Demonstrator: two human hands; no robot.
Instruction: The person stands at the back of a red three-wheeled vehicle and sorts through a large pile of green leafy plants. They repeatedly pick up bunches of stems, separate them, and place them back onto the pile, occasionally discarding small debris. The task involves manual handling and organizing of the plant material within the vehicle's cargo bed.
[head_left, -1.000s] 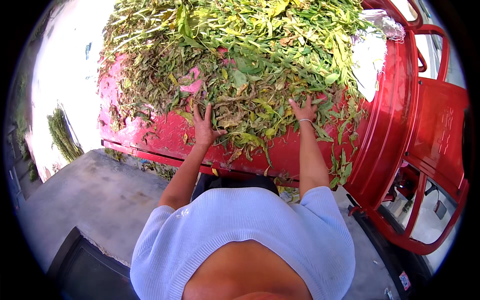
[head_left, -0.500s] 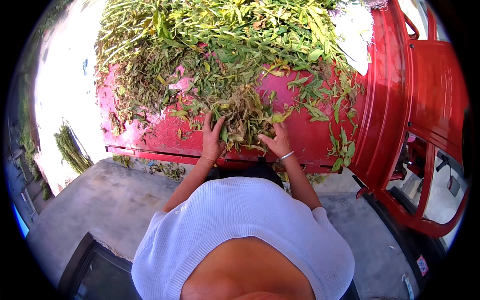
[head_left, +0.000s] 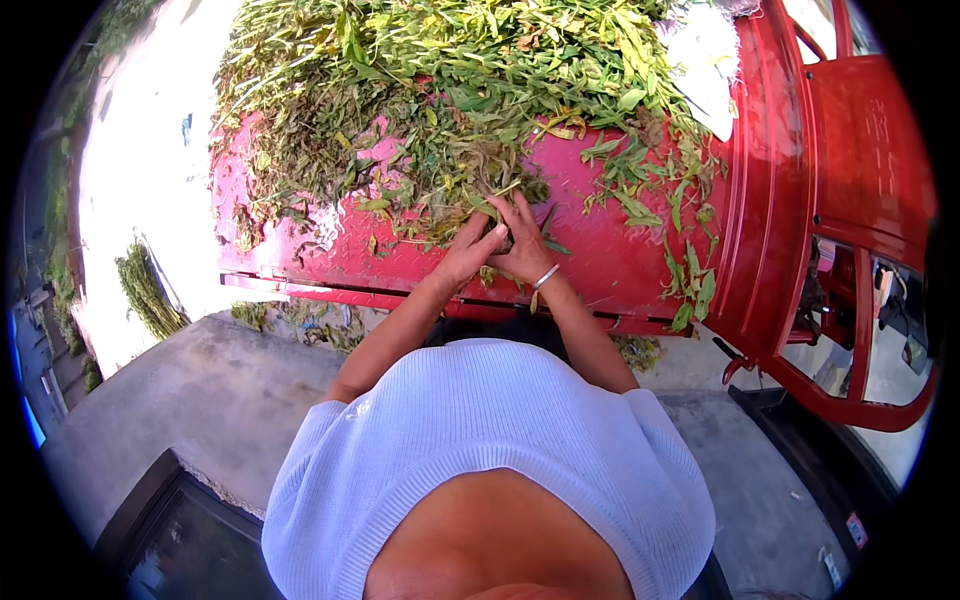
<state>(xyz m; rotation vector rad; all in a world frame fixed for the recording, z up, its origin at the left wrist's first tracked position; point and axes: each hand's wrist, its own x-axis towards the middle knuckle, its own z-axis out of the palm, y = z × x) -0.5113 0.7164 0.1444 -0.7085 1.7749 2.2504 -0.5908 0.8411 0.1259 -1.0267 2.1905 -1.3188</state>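
Note:
A big heap of green and yellowing leafy stems [head_left: 470,90] lies spread over a red metal truck bed [head_left: 610,260]. My left hand [head_left: 468,248] and my right hand [head_left: 520,235] meet at the near edge of the heap, fingers closed around a small bunch of the leafy stems [head_left: 490,195]. A silver bangle [head_left: 546,276] sits on my right wrist. The two hands touch each other, and the bunch between them is partly hidden by my fingers.
A red cab frame with a seat back [head_left: 860,200] stands at the right. Loose leaves [head_left: 690,290] lie scattered on the bed. Below is a grey concrete ground [head_left: 200,400], a small leaf pile [head_left: 145,290] at the left and a dark-framed pit [head_left: 170,530] at lower left.
My hands were apart and flat on the leaves; they have swept inward and now meet, gathering a bunch of stems. Bare red bed shows where the leaves were raked away.

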